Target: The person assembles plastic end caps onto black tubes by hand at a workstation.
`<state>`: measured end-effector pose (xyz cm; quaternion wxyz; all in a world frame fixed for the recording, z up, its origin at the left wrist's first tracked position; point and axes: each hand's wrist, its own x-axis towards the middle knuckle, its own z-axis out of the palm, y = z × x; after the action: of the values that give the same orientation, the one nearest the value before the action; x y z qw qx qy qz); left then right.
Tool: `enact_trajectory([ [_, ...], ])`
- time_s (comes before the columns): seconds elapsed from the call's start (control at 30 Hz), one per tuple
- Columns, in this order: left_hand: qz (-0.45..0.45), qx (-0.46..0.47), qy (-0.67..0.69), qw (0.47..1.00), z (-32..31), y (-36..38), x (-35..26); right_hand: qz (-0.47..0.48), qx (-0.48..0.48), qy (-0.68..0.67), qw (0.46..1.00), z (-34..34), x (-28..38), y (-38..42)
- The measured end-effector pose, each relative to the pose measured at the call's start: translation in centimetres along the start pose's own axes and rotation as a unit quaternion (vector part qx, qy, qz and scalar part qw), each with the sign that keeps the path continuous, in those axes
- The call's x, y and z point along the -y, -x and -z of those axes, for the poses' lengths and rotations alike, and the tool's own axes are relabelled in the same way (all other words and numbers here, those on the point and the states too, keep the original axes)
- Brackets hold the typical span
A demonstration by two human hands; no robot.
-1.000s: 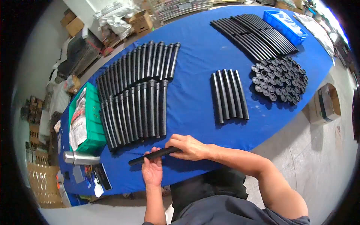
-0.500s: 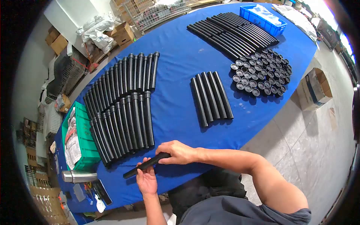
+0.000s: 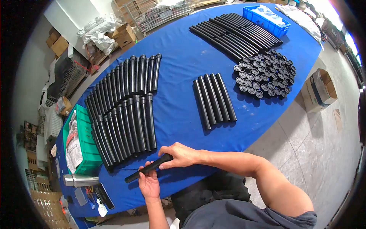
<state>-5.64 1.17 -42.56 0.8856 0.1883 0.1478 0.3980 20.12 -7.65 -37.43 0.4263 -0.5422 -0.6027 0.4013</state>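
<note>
Black tube (image 3: 148,168) lay slanted just above the near edge of the blue table (image 3: 183,65), held at both ends. Left hand (image 3: 148,183) gripped its lower half from beneath, fingers curled around it; right hand (image 3: 181,154) closed over its upper end. Just beyond the tube lay a double row of tubes (image 3: 126,110), with a green bin (image 3: 82,143) to their left.

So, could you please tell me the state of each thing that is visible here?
Black tube: held by both hands, above table edge.
Left hand: gripping tube from below.
Right hand: closed over tube's end.
Tube rows: lying flat, side by side.
Round caps: clustered together.
Green bin: holds a packet.
</note>
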Motion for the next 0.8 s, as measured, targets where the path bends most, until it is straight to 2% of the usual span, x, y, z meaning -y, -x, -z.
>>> enact_trajectory([
  [0.1, -0.003, -0.004, -0.011, 1.0, -0.2, 0.0, 0.1, 0.127, -0.068, 0.005, 0.99, -1.3, -2.1, -0.3],
  [0.2, -0.006, -0.011, -0.002, 1.0, -0.1, -0.1, 0.0, 0.181, -0.123, 0.01, 0.976, -1.7, -2.0, -0.5],
  [0.3, -0.011, -0.02, -0.006, 1.0, -0.3, 0.0, 0.1, -0.01, -0.006, -0.017, 1.0, 0.2, 0.3, 0.1],
  [0.5, -0.004, -0.029, 0.008, 1.0, -0.1, -0.1, 0.0, 0.175, -0.129, 0.002, 0.976, -1.7, -2.2, -0.6],
  [0.6, -0.007, -0.021, 0.003, 1.0, -0.1, -0.1, 0.0, -0.002, -0.034, -0.019, 0.999, 0.1, 0.4, 0.1],
  [0.7, -0.002, -0.02, 0.002, 1.0, -0.2, -0.1, 0.0, 0.088, -0.064, -0.029, 0.994, -0.9, -1.5, -0.3],
  [0.8, -0.005, -0.025, 0.006, 1.0, -0.1, -0.1, 0.0, 0.14, -0.11, -0.008, 0.984, -1.2, -1.7, -0.6],
])
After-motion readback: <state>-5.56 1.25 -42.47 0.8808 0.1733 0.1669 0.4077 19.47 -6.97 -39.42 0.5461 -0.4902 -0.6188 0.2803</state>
